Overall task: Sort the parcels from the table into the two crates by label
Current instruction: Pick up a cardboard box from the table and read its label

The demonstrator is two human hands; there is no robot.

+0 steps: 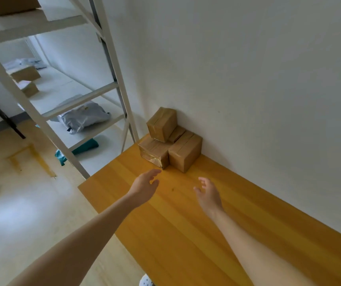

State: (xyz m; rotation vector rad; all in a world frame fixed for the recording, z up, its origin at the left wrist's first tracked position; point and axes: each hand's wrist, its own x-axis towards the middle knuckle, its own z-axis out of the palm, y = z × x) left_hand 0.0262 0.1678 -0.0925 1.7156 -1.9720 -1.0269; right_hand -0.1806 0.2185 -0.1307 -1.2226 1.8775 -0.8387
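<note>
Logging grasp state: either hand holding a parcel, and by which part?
Nothing held. Left hand and right hand are both open over the table, short of the parcels.

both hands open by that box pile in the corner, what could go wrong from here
The top box sits tilted on the lower ones; pulling the taped box nearest the left hand first could topple it.
The taped box lies close to the table edge, so a nudge might push it off.
No label shows on any visible face, so a box could be missorted unless turned.

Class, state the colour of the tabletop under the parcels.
Yellow-orange wood grain tabletop, seen in the head view.
</note>
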